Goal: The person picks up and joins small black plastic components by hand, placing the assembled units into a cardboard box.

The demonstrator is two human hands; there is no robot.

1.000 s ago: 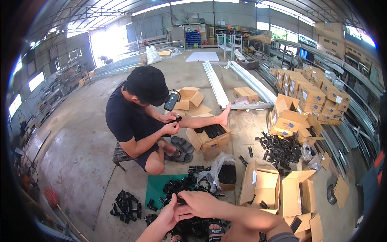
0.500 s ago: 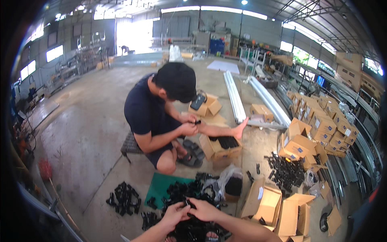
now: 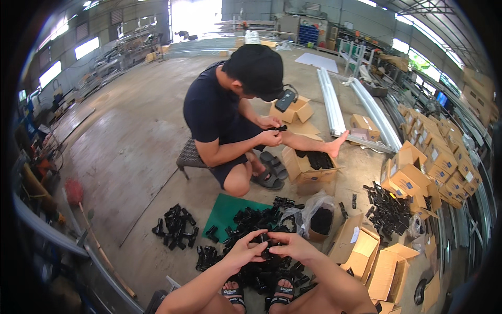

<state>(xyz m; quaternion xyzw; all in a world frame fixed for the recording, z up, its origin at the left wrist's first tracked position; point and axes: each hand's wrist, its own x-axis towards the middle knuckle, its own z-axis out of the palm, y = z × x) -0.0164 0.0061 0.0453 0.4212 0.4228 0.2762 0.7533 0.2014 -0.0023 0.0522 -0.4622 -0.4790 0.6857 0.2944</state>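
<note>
Between the fingers of my left hand (image 3: 247, 250) and my right hand (image 3: 294, 246) is a small black part (image 3: 263, 239), gripped from both sides; its exact kind is too small to make out. Both hands hover over a heap of similar black parts (image 3: 256, 275) in front of my sandalled feet. Some of the heap lies on a green mat (image 3: 226, 205). A smaller cluster of black parts (image 3: 177, 226) rests on the floor to the left. Just beyond my right hand stands a carton of black pieces with clear plastic around it (image 3: 320, 220).
A co-worker (image 3: 225, 110) sits opposite on a low woven stool (image 3: 191, 155), holding a black part. An open carton of black parts (image 3: 312, 166) stands by their leg. Open cartons (image 3: 361, 251), another black heap (image 3: 388, 210) and stacked boxes (image 3: 442, 152) fill the right. A broom (image 3: 94, 235) lies left.
The view has tilted down and shifted left, showing more of my forearms and feet. My hands still hold the black part, with fingers now more spread around it.
</note>
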